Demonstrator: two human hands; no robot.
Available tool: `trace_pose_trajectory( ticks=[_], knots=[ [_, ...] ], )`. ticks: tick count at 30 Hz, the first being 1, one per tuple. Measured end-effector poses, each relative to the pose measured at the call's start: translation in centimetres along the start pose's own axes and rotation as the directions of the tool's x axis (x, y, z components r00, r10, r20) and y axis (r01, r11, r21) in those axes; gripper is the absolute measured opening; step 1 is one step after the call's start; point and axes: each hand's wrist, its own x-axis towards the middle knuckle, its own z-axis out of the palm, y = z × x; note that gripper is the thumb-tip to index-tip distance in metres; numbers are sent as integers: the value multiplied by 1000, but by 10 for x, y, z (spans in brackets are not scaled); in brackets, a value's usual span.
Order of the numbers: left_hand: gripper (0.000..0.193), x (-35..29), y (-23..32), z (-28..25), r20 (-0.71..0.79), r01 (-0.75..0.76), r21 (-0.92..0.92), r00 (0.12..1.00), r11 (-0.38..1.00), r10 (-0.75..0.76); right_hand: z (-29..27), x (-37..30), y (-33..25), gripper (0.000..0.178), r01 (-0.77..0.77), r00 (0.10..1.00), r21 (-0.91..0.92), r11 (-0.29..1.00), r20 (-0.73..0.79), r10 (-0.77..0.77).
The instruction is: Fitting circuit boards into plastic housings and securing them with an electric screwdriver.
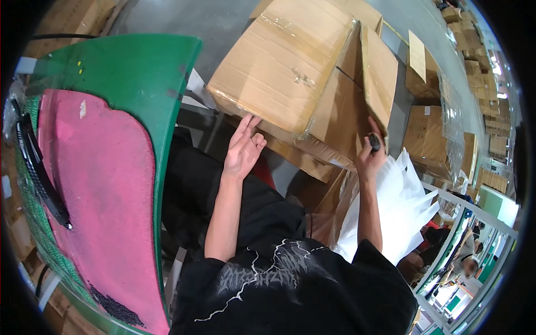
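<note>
A large cardboard box (279, 61) with clear tape along its edges lies tilted in front of me, one flap (382, 75) standing up on its right side. Palm up, my left hand (243, 148) has two fingers stretched to the box's near lower edge, the others bent; nothing shows in it. By the lower end of the raised flap, my right hand (371, 156) is closed round a small black object (374, 142) with a rounded end. My fingers hide the rest of that object.
At left stands a green table (128, 61) with a pink mat (106, 184), a black handled tool (42, 173) and a pile of small black pieces (114, 307). White plastic sheeting (385, 206) bunches beside my right forearm. More cardboard boxes (427, 131) stand at right.
</note>
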Motion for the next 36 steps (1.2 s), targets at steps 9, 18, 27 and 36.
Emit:
trace_pose_trajectory(
  ticks=[9,18,27,36],
  knots=[
    [11,16,-20,27,22,-207,921,874,331,485,-15,9,-33,24,-298,360,-37,954,921,148],
    [67,120,-107,68,349,-255,716,937,-650,18,45,225,93,23,216,898,-93,972,409,-160],
    [75,124,-122,47,141,-146,582,987,-800,-78,124,382,154,24,354,892,-298,887,392,-224],
    [78,132,-124,42,163,-150,608,985,-780,-61,114,403,216,28,502,789,-438,746,586,-187]
  ],
)
